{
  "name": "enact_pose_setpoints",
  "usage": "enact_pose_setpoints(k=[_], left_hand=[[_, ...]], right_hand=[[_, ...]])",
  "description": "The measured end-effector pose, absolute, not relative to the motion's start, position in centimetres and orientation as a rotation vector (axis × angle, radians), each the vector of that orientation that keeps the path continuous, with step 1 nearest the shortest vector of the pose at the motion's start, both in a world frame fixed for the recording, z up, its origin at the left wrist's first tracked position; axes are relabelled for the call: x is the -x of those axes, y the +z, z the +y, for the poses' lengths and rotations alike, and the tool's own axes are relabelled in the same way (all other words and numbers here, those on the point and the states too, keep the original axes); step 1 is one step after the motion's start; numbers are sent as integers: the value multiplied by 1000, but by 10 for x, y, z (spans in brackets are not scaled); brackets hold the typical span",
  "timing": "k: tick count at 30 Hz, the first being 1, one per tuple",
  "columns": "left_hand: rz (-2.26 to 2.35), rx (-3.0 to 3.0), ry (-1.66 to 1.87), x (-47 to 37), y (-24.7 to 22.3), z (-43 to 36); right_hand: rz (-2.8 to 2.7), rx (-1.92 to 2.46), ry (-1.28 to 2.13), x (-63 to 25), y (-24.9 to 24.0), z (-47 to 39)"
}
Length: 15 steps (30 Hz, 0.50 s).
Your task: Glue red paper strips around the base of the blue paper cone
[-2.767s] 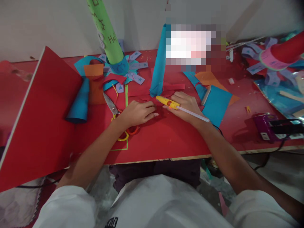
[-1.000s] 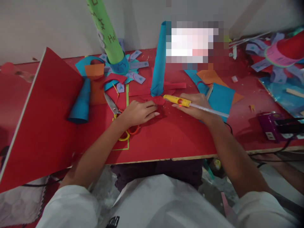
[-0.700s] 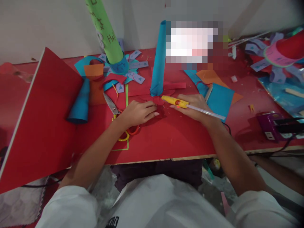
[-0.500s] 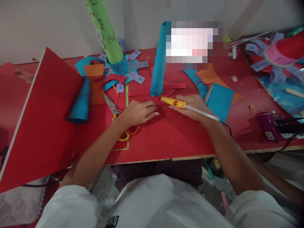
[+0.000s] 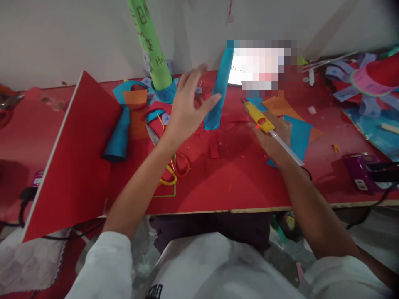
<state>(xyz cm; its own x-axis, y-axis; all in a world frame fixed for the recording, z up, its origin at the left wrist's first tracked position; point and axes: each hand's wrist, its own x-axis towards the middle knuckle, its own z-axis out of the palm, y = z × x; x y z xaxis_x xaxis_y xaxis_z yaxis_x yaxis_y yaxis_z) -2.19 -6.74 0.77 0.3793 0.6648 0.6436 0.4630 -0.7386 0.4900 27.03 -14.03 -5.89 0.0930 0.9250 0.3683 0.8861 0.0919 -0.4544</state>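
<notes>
My left hand [image 5: 188,106] is raised with its fingers spread beside a blue paper tube [image 5: 220,93], the thumb tip overlapping the tube in view. The tube stands slightly tilted on red paper strips. In my right hand [image 5: 274,131] is a yellow glue gun [image 5: 259,118] with a clear glue stick out of its back, its nozzle pointing up and left. A small red strip [image 5: 213,148] lies in front of the tube. Scissors with red and yellow handles [image 5: 181,164] lie under my left forearm.
A red board [image 5: 77,158] stands upright at left beside a blue cone [image 5: 117,137]. Behind is a green tube [image 5: 152,50]. Blue paper [image 5: 299,135] and a purple power socket [image 5: 361,172] lie at right, a lit screen [image 5: 257,62] behind.
My left hand has lifted from the red paper and opened near the blue tube. My right hand has moved the glue gun away to the right and up. The view has shifted slightly.
</notes>
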Motion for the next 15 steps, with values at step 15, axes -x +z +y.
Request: enact_pose_setpoints(k=[15], left_hand=[[963, -2351, 1280, -3, 69, -38]], right_hand=[[-1906, 1758, 66, -285, -68, -128]])
